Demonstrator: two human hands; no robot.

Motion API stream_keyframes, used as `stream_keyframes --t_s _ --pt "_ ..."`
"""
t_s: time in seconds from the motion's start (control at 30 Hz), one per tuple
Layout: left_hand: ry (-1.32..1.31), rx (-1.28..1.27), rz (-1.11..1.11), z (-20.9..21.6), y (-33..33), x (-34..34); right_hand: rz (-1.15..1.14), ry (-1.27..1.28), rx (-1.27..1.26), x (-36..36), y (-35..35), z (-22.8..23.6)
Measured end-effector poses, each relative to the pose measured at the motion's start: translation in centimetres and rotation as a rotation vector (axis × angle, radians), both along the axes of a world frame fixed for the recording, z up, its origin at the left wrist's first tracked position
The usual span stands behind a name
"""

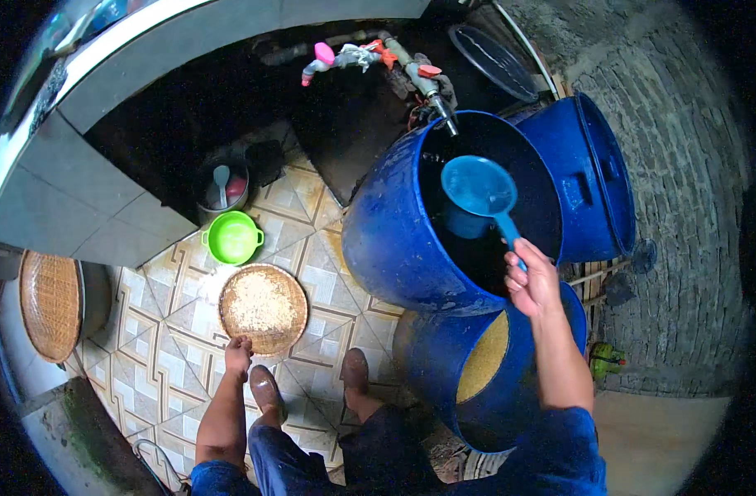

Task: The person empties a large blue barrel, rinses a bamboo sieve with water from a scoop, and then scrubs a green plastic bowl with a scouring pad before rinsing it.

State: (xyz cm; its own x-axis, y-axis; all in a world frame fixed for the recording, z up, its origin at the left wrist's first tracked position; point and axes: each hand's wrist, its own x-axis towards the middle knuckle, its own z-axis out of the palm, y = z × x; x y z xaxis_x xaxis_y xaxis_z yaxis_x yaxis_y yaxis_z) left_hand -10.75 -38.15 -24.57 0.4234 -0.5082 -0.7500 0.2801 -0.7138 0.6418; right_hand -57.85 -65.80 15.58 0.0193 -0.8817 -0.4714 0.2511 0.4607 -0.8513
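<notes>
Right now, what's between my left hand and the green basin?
In the head view, a round woven tray of pale grains lies between your left hand and the green basin; I can't tell whether the hand touches the tray.

Blue long-handled plastic dipper (479, 186), two o'clock: smooth, glossy. Large blue round plastic barrel (386, 231), two o'clock: scuffed, semi-gloss. Round tan woven tray (270, 341), eight o'clock: ribbed, plant-fibre look. Bright green two-handled plastic basin (233, 239), nine o'clock: smooth, shiny. Silver metal tap spout (441, 107), one o'clock: polished. Grey brick-patterned wall (667, 223), three o'clock: rough, matt.
</notes>
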Motion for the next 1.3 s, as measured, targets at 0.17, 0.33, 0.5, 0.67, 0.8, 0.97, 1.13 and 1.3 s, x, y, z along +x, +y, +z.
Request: stream_keyframes --t_s 0.17,0.33,0.5,0.67,0.8,0.97,1.13,1.3 --pt "0.034 -0.013 0.049 -0.3 0.1 -1.0 -0.040 0.138 -0.265 0.6 6.6 4.9" --pt "0.160 0.094 0.056 0.1 -1.7 -2.8 0.044 0.189 -0.415 1.1 13.1 6.2" --pt "0.430 0.037 0.205 -2.1 -2.2 -3.2 0.316 0.149 -0.130 5.5 14.8 -0.1" --pt "0.568 -0.016 0.324 -4.3 -2.9 -3.3 0.795 0.546 0.011 13.6 14.2 -12.8" --pt "0.584 -0.009 0.365 -11.9 -1.1 -2.3 1.252 0.671 -0.163 20.4 13.2 -21.9" --pt "0.552 0.006 0.263 -16.1 -5.1 0.6 1.335 0.780 -0.330 25.4 12.6 -30.9" --pt "0.184 -0.453 0.304 -18.3 -9.3 3.4 1.376 0.850 -0.393 27.5 10.7 -33.5" --pt "0.308 -0.040 0.198 -17.8 -12.3 -0.3 1.322 1.019 -0.598 24.7 9.2 -34.8"
